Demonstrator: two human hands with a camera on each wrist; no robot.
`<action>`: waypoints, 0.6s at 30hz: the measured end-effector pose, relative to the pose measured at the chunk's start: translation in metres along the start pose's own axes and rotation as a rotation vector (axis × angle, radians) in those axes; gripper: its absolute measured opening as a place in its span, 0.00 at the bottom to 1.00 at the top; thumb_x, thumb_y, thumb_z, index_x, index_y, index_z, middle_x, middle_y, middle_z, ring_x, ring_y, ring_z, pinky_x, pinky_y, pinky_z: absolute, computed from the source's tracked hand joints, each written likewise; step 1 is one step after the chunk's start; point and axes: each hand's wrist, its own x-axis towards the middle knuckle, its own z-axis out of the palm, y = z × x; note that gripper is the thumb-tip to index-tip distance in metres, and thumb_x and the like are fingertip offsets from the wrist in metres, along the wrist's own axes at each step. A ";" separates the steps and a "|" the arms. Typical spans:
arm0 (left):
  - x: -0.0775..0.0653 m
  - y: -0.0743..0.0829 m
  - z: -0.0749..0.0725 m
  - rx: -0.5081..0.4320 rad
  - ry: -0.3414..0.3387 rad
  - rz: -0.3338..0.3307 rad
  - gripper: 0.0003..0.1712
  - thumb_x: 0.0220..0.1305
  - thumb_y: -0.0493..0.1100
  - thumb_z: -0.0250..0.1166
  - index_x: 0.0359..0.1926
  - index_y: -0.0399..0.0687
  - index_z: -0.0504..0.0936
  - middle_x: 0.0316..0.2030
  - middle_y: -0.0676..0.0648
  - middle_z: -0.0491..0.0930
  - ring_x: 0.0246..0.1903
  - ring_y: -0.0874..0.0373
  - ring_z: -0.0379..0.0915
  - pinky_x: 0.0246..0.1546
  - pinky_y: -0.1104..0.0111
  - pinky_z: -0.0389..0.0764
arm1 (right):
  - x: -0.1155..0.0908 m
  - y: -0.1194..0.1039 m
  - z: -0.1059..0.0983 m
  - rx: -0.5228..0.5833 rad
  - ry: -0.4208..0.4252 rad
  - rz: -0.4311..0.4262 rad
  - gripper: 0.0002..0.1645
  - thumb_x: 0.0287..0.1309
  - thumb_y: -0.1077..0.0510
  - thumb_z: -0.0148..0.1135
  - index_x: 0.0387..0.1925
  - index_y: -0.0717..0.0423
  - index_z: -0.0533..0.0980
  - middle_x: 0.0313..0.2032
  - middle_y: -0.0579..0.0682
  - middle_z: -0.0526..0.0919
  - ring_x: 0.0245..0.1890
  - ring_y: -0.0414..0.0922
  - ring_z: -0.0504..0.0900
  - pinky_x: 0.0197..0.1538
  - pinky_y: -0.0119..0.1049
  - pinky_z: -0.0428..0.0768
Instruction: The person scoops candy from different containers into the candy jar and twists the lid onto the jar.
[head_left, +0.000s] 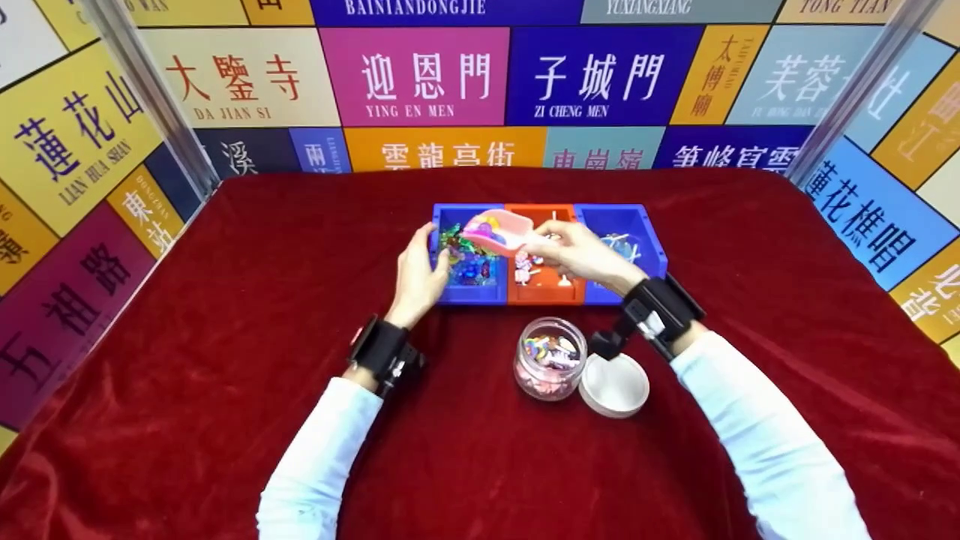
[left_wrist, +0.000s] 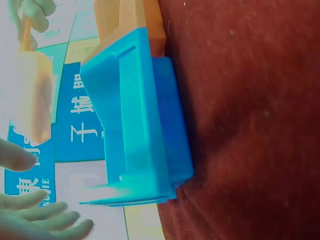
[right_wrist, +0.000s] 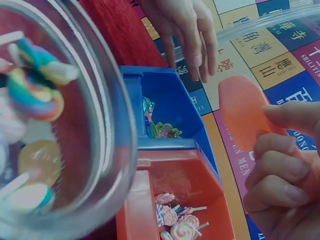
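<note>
My right hand (head_left: 577, 251) grips the handle of a pink scoop (head_left: 517, 220), its fingers curled round it in the right wrist view. Small coloured pieces lie in the scoop, which is held above the left blue bin (head_left: 472, 295). Beside that bin's left side is my left hand (head_left: 420, 274); its fingers (left_wrist: 55, 220) look extended in the left wrist view, with nothing held. Shiny coloured trinkets fill part of the left bin. The middle red bin (head_left: 545, 295) contains small lollipop charms (right_wrist: 184, 226).
A right blue bin (head_left: 651, 255) holds a few pale pieces. In front stands an uncapped clear jar (head_left: 550, 381) of mixed charms, with its white lid (head_left: 615, 386) beside it. Red cloth (head_left: 300, 247) covers the table; printed panels (head_left: 420, 75) rise behind.
</note>
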 end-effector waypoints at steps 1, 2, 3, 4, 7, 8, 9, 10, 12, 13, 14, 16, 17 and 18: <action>-0.001 0.001 0.001 -0.016 0.020 0.035 0.23 0.55 0.31 0.56 0.54 0.29 0.67 0.52 0.34 0.71 0.54 0.45 0.66 0.57 0.63 0.64 | -0.003 0.001 -0.002 0.008 0.013 -0.011 0.20 0.56 0.49 0.57 0.41 0.62 0.69 0.18 0.44 0.68 0.13 0.34 0.62 0.15 0.25 0.63; -0.001 0.002 0.001 -0.033 0.032 0.067 0.22 0.55 0.31 0.56 0.53 0.29 0.68 0.51 0.34 0.72 0.53 0.45 0.67 0.57 0.63 0.64 | -0.006 0.003 -0.004 0.012 0.025 -0.025 0.21 0.56 0.49 0.57 0.41 0.63 0.70 0.18 0.44 0.69 0.14 0.35 0.63 0.16 0.25 0.64; -0.002 0.003 0.002 -0.047 0.038 0.095 0.22 0.55 0.30 0.56 0.52 0.29 0.69 0.50 0.34 0.73 0.52 0.45 0.67 0.56 0.63 0.65 | -0.010 0.005 -0.006 0.013 0.037 -0.032 0.21 0.56 0.49 0.57 0.42 0.63 0.70 0.19 0.45 0.70 0.14 0.35 0.64 0.17 0.25 0.64; -0.003 0.004 0.002 -0.059 0.038 0.115 0.21 0.54 0.30 0.57 0.51 0.29 0.69 0.49 0.34 0.73 0.52 0.45 0.68 0.56 0.63 0.65 | -0.014 0.006 -0.007 0.004 0.051 -0.042 0.22 0.56 0.48 0.57 0.41 0.63 0.71 0.19 0.45 0.71 0.15 0.35 0.65 0.17 0.25 0.65; -0.007 0.008 0.004 -0.086 0.012 0.152 0.19 0.54 0.30 0.58 0.50 0.30 0.71 0.48 0.35 0.75 0.50 0.46 0.70 0.55 0.63 0.67 | -0.026 0.013 -0.013 -0.002 0.073 -0.066 0.22 0.57 0.47 0.55 0.41 0.63 0.71 0.19 0.45 0.70 0.15 0.35 0.64 0.17 0.24 0.63; -0.008 0.009 0.005 -0.096 -0.004 0.155 0.19 0.55 0.31 0.58 0.49 0.30 0.71 0.47 0.35 0.75 0.49 0.46 0.71 0.54 0.63 0.68 | -0.030 0.015 -0.015 -0.005 0.083 -0.074 0.21 0.57 0.48 0.54 0.41 0.63 0.72 0.18 0.44 0.70 0.15 0.35 0.63 0.17 0.24 0.62; -0.009 0.010 0.006 -0.102 -0.018 0.155 0.19 0.55 0.31 0.58 0.49 0.31 0.71 0.47 0.35 0.75 0.48 0.46 0.71 0.53 0.63 0.68 | -0.034 0.018 -0.016 -0.010 0.091 -0.080 0.21 0.57 0.47 0.55 0.40 0.63 0.72 0.18 0.44 0.69 0.15 0.34 0.63 0.17 0.24 0.62; -0.010 0.012 0.006 -0.107 -0.030 0.153 0.19 0.55 0.31 0.58 0.49 0.31 0.72 0.47 0.36 0.75 0.47 0.47 0.72 0.52 0.62 0.69 | -0.038 0.021 -0.018 -0.005 0.097 -0.093 0.21 0.57 0.48 0.55 0.39 0.63 0.72 0.17 0.44 0.69 0.14 0.34 0.62 0.17 0.24 0.61; -0.012 0.014 0.008 -0.121 -0.062 0.148 0.18 0.56 0.33 0.58 0.49 0.32 0.72 0.46 0.37 0.76 0.46 0.47 0.72 0.51 0.62 0.70 | -0.045 0.026 -0.021 0.013 0.104 -0.109 0.19 0.57 0.49 0.55 0.38 0.63 0.73 0.17 0.44 0.66 0.14 0.34 0.60 0.16 0.24 0.59; -0.013 0.015 0.009 -0.131 -0.081 0.148 0.18 0.56 0.33 0.59 0.48 0.32 0.72 0.46 0.37 0.76 0.46 0.47 0.72 0.51 0.62 0.70 | -0.049 0.029 -0.023 0.016 0.109 -0.116 0.18 0.57 0.49 0.55 0.38 0.62 0.73 0.16 0.43 0.66 0.14 0.33 0.60 0.16 0.24 0.59; -0.014 0.016 0.009 -0.139 -0.103 0.150 0.18 0.56 0.34 0.59 0.48 0.32 0.72 0.46 0.37 0.76 0.46 0.47 0.72 0.51 0.61 0.70 | -0.054 0.032 -0.025 0.015 0.113 -0.118 0.18 0.57 0.49 0.55 0.37 0.62 0.73 0.16 0.43 0.65 0.14 0.34 0.60 0.16 0.24 0.59; -0.017 0.019 0.011 -0.160 -0.169 0.145 0.18 0.57 0.36 0.60 0.48 0.32 0.72 0.46 0.37 0.76 0.48 0.47 0.71 0.52 0.62 0.69 | -0.063 0.037 -0.027 0.020 0.109 -0.119 0.18 0.58 0.50 0.55 0.38 0.63 0.72 0.16 0.43 0.64 0.13 0.34 0.59 0.16 0.25 0.58; -0.018 0.020 0.012 -0.168 -0.215 0.144 0.19 0.57 0.37 0.60 0.48 0.31 0.71 0.46 0.37 0.75 0.48 0.47 0.71 0.53 0.62 0.69 | -0.068 0.039 -0.028 0.013 0.110 -0.115 0.19 0.58 0.50 0.55 0.38 0.64 0.72 0.15 0.43 0.63 0.13 0.34 0.59 0.15 0.25 0.58; -0.019 0.022 0.012 -0.185 -0.268 0.140 0.20 0.57 0.39 0.60 0.49 0.31 0.71 0.47 0.36 0.75 0.49 0.47 0.70 0.53 0.62 0.68 | -0.072 0.041 -0.029 0.008 0.110 -0.111 0.19 0.58 0.51 0.55 0.39 0.64 0.72 0.15 0.43 0.64 0.13 0.34 0.60 0.15 0.25 0.59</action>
